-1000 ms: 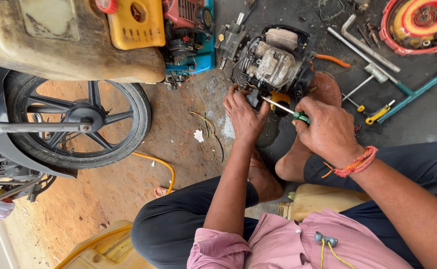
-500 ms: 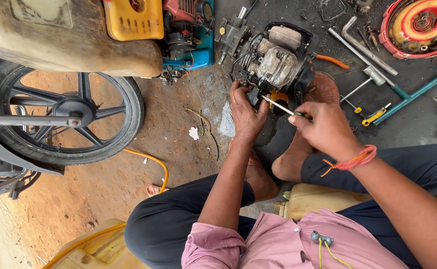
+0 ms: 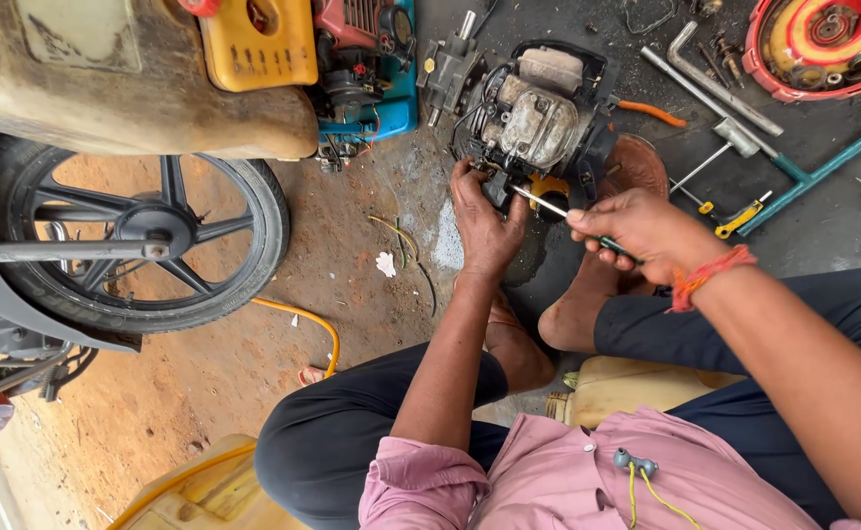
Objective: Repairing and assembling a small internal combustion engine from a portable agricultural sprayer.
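Both hands, left (image 3: 484, 221) gripping the engine (image 3: 538, 118), right (image 3: 637, 231) holding a screwdriver (image 3: 573, 221), work over oil-stained ground (image 3: 352, 285).

No packages, signs or screens in view.
One pale, worn rectangular label (image 3: 75, 34) sat on the grimy cream tank (image 3: 156, 98), top left.

Screwdriver (image 3: 554, 209) tip now at the engine (image 3: 538, 118), right hand (image 3: 637, 231) slightly farther back.

Soft, even daylight fills the view, bright on the sandy floor (image 3: 205, 393) and duller on the dark oily patch under the engine (image 3: 538, 108). Shadows are faint and short. Focus is sharp throughout, with slight wide-angle stretching at the edges.
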